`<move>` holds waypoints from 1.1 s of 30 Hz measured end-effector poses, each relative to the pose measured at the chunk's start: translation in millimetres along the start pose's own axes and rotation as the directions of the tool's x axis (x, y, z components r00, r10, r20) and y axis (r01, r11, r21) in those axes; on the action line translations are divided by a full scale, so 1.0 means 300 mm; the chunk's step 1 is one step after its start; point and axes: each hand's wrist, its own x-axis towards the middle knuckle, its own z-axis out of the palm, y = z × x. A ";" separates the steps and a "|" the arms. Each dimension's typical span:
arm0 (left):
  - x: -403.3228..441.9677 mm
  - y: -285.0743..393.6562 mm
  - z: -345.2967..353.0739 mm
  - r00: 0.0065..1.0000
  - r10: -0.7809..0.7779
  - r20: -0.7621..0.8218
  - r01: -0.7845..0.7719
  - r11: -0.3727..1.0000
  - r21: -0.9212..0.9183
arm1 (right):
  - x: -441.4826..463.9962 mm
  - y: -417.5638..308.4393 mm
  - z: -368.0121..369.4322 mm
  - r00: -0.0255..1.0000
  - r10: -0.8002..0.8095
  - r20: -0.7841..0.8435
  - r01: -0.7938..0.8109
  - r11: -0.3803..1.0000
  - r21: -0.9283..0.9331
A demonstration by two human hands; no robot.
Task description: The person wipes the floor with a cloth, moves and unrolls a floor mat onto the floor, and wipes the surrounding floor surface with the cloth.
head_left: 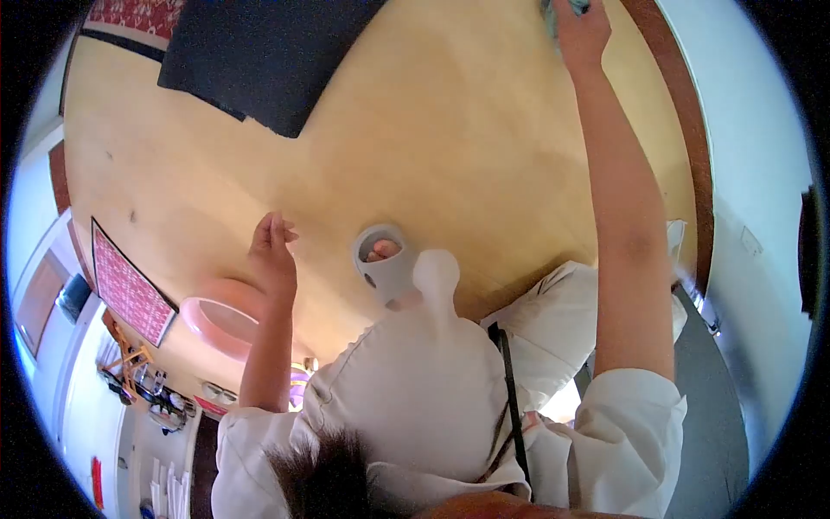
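Dark hair (pixel 324 476) fringes the near edge, before a smooth yellow floor (pixel 432 130), a flat black mat (pixel 259 60) and a round pink tub (pixel 201 324). At the upper edge, the right hand (pixel 585 33) has its fingers folded around a crumpled grey-green cloth (pixel 551 17); the left hand (pixel 273 246) hangs half-curled, apparently holding nothing. The step appears to be an outstretched reach, calling for a secure grip.
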 end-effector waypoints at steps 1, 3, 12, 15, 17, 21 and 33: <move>0.000 0.004 0.013 0.996 0.084 -0.014 -0.083 0.996 0.039 | -0.013 -0.027 -0.029 0.985 0.167 0.033 -0.170 0.952 0.256; 0.020 -0.014 0.063 0.884 0.456 -0.107 -0.424 0.876 0.232 | -0.067 -0.040 -0.097 0.885 0.399 0.241 -0.451 0.602 0.658; -0.032 0.219 0.110 0.857 0.407 0.315 -0.474 0.863 0.176 | -0.542 -0.128 -0.349 0.769 -0.067 0.635 -0.607 -0.386 0.694; -0.084 0.404 0.189 0.658 0.519 0.545 -0.722 0.639 0.264 | -0.642 -0.171 -0.434 0.710 0.036 0.703 -0.622 -0.437 0.650; -0.194 0.610 0.260 0.620 0.252 0.743 -0.457 0.886 0.082 | -0.718 -0.219 -0.492 0.616 0.295 0.731 -0.686 -0.254 0.681; -0.426 0.769 0.497 0.525 0.272 0.807 -0.423 0.905 -0.030 | -0.849 -0.111 -0.561 0.599 0.384 0.703 -0.712 -0.145 0.687; -0.614 0.793 0.466 0.573 0.423 0.701 -0.211 0.904 -0.373 | -0.914 0.045 -0.678 0.749 0.204 0.631 -0.659 0.122 0.742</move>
